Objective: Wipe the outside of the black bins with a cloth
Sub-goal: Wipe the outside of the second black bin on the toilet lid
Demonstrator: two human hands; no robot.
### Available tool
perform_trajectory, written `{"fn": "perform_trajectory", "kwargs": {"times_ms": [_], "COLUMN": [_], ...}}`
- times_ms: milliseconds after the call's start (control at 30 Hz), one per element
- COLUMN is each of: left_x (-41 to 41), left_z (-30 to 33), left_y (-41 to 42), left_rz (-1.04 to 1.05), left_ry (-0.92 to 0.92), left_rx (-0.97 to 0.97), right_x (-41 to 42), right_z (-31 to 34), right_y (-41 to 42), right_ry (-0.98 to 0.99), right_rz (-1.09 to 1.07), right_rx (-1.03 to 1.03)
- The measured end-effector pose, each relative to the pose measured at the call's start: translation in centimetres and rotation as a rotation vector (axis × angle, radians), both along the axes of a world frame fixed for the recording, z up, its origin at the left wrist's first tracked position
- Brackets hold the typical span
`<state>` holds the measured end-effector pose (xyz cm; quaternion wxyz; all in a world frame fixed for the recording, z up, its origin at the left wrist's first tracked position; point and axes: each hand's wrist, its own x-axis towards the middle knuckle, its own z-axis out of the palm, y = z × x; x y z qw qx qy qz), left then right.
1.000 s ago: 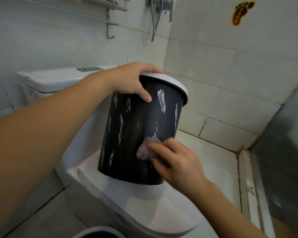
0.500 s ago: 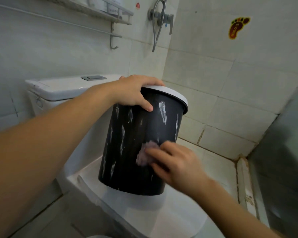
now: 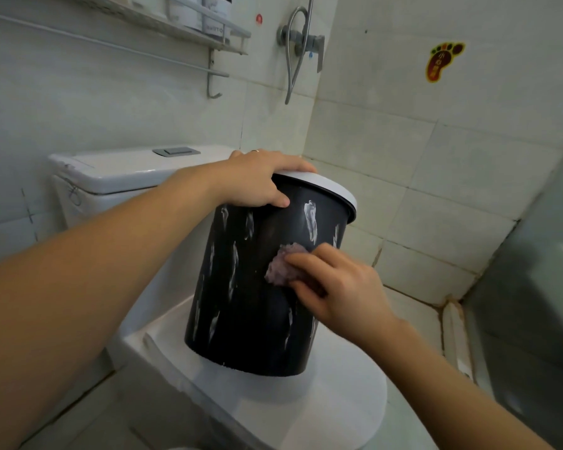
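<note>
Head view: a black bin [image 3: 241, 287] stands on the closed toilet lid [image 3: 338, 407], tilted so its top leans toward 1 o'clock. A white rim ring [image 3: 335, 186] caps its top edge, and pale smears streak its dark wall, the largest one [image 3: 310, 219] just under the rim at 12 o'clock from the cloth.

The left hand [image 3: 257, 180] comes in from 9 o'clock and grips the bin's rim, fingers curled over the top edge and the thumb pressed against the outer wall. A ring shows on 1 finger.

The right hand [image 3: 335, 287] reaches in from 4 o'clock. Its fingers [image 3: 306, 264] lie fairly straight and close together, pressing a small crumpled purplish cloth [image 3: 280, 266] flat against the bin's side, about halfway up the wall. Whether the thumb pinches the cloth I cannot tell.

Behind the bin at 10 o'clock sits the white toilet tank [image 3: 127, 170] with a grey flush button [image 3: 176, 152]. At 11 o'clock a wall shelf [image 3: 189, 27] carries bottles. At 12 o'clock a shower valve [image 3: 301, 42] with a hose hangs on the tiled wall, and a foot-shaped sticker [image 3: 442, 60] is stuck at 1 o'clock.
</note>
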<state>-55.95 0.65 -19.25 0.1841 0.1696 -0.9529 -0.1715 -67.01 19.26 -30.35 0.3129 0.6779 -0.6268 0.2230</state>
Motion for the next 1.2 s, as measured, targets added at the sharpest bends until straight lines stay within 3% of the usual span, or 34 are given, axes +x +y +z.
{"fn": "perform_trajectory", "kwargs": {"times_ms": [233,567,800,1033,1200], "left_x": [-0.2,0.1,0.7,0.6,0.6], "left_z": [0.4,0.6,0.5,0.6,0.5], "left_y": [1.1,1.1,0.9,1.2,1.0], "left_rz": [-0.035,-0.022,0.021,-0.012,-0.025], "left_ry": [-0.034,-0.036,-0.027,-0.041,-0.027], "left_rx": [-0.003,0.049,0.102,0.1,0.109], "right_x": [-0.1,-2.0,-1.6,-2.5,-2.1], "right_z": [4.7,5.1,1.4,4.6,4.2], "right_y": [-2.9,-1.6,0.4,-1.5,-1.3], "right_ry": [-0.129,-0.12,0.02,-0.128,-0.103], "right_rz": [-0.177,-0.131,0.022,-0.123,-0.073], "right_rx": [-0.172,-0.145,0.053,-0.147,-0.087]}}
